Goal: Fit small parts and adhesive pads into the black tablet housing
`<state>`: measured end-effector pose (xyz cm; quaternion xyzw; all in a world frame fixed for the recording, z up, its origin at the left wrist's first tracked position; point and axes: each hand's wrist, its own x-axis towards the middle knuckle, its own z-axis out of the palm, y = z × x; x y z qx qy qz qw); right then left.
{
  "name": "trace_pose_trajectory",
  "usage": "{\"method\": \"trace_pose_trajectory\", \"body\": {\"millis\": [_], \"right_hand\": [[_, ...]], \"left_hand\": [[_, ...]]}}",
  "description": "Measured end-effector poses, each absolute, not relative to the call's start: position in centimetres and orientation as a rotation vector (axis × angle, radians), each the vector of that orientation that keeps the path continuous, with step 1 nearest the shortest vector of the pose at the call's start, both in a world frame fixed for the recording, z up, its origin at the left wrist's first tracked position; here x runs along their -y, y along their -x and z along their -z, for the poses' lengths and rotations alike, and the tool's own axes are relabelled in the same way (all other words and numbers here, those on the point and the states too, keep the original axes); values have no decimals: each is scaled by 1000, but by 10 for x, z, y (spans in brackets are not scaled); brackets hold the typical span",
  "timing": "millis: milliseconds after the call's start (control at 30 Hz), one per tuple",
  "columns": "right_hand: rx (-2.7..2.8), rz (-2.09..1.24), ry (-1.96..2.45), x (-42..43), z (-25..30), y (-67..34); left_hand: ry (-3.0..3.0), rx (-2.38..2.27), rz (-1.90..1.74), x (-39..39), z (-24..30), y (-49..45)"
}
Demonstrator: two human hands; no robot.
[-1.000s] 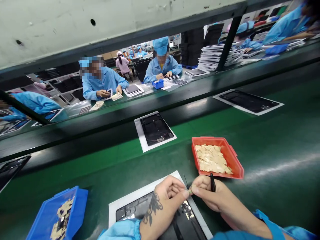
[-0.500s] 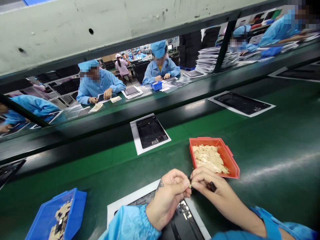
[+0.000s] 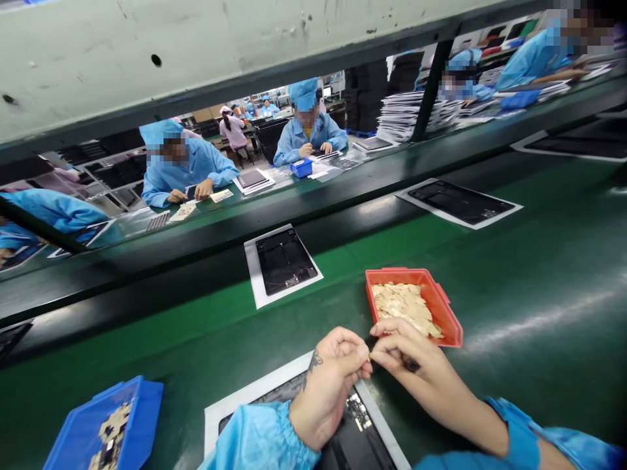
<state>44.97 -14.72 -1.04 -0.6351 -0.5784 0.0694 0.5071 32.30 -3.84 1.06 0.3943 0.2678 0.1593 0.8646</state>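
My left hand [image 3: 330, 375] is closed, thumb and fingertips pinching a tiny pale piece [image 3: 369, 357], mostly hidden. Right up against it, my right hand [image 3: 416, 372] has its thumb and index tips at the same piece. A slim dark tool [image 3: 410, 364] is tucked in the right palm, its kind hidden by the fingers. Below both hands lies a black tablet housing [image 3: 360, 444] with a small circuit board [image 3: 359, 412], on a white sheet [image 3: 230, 408]. The left wrist and sleeve cover part of it.
A red bin [image 3: 448, 320] of flat cream pieces stands just beyond my right hand. A blue bin [image 3: 147, 418] with cream and dark pieces is at left. Further housings on sheets lie on the green belt [image 3: 215, 326]. Co-workers [image 3: 189, 163] sit across, under a beam [image 3: 235, 59].
My hands stay together; the right fingers lift and spread slightly, and the tool's end is tucked further into the palm. The view shifts slightly, moving the scene a little left.
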Motion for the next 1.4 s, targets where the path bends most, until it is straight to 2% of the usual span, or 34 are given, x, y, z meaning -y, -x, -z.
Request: {"method": "trace_pose_trajectory", "body": {"millis": [367, 800, 1100, 1233, 1400], "right_hand": [[1324, -216, 1607, 147, 8, -455], [1340, -295, 1583, 148, 12, -454], [1311, -306, 1620, 147, 9, -455], [1215, -91, 1574, 149, 3, -463], [960, 244, 1426, 158, -8, -482]], "left_hand": [[-1112, -526, -461, 35, -10, -322], [-1550, -544, -431, 31, -10, -316], [-1175, -525, -401, 27, -12, -315], [-1053, -575, -517, 20, -14, -322], [-1473, -563, -859, 20, -20, -341]]}}
